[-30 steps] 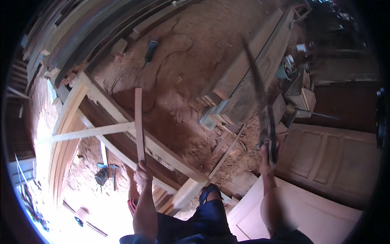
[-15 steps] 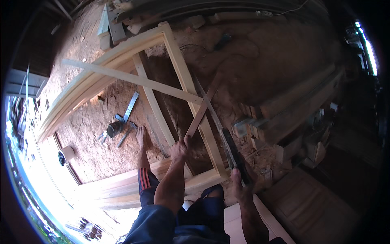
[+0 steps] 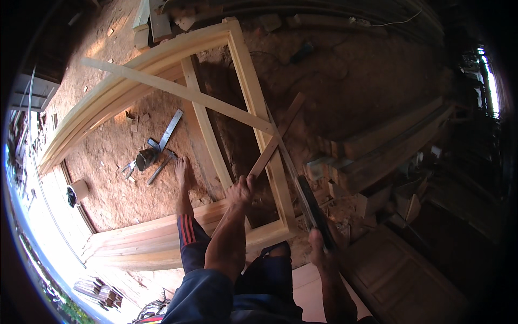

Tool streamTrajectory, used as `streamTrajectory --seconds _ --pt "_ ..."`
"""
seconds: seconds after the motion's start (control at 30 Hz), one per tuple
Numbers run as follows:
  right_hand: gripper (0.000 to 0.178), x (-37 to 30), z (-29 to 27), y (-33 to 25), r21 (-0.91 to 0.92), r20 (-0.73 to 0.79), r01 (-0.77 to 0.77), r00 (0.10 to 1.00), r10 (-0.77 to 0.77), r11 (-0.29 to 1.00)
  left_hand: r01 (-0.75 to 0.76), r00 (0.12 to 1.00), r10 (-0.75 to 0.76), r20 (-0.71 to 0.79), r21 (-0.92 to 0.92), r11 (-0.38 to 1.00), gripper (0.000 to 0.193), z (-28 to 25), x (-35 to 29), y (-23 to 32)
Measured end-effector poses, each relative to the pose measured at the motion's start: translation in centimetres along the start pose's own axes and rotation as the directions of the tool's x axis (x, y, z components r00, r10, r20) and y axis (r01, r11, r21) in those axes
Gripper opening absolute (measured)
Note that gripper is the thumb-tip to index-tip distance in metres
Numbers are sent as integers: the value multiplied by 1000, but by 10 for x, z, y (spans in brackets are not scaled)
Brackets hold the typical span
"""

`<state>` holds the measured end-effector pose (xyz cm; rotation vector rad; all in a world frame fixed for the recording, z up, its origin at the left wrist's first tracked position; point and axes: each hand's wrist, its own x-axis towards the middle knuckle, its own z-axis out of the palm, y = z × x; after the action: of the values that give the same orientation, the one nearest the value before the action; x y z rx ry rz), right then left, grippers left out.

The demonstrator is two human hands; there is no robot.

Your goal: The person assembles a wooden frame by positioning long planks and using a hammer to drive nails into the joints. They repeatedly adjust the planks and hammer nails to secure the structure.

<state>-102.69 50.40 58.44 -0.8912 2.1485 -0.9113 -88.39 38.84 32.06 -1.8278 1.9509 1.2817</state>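
Note:
My right hand (image 3: 320, 247) is wrapped round the dark handle of a handsaw (image 3: 312, 204). The saw's long blade slants up and away, meeting a thin brown wood strip (image 3: 290, 119) near the right side of a pale wooden frame (image 3: 251, 100). That strip lies across the frame's right member, and my left hand (image 3: 240, 191) is closed on its near end. A longer pale batten (image 3: 178, 90) spans the frame from the curved left side to the right member, its end close to the blade. Whether the teeth are cutting into the strip is too blurred to tell.
A metal square (image 3: 171, 129), a dark round object (image 3: 144, 160) and other hand tools lie by my bare foot (image 3: 183, 171). Stacked timber (image 3: 388, 146) stands at the right, with a panelled door (image 3: 402, 264) below it. A white bucket (image 3: 78, 190) is at the left.
The saw has been drawn back toward me along the strip. My left hand keeps its hold on the strip. The whole view has shifted slightly.

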Motion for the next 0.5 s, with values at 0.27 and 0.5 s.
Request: streamTrajectory --seconds 0.27,0.5 --pt "37 49 39 64 94 23 -33 999 31 995 41 998 -44 34 85 996 54 -3 -2 6" --pt "44 -66 -11 51 34 -82 164 984 -161 986 19 998 -20 52 19 1000 54 -10 -3 7"
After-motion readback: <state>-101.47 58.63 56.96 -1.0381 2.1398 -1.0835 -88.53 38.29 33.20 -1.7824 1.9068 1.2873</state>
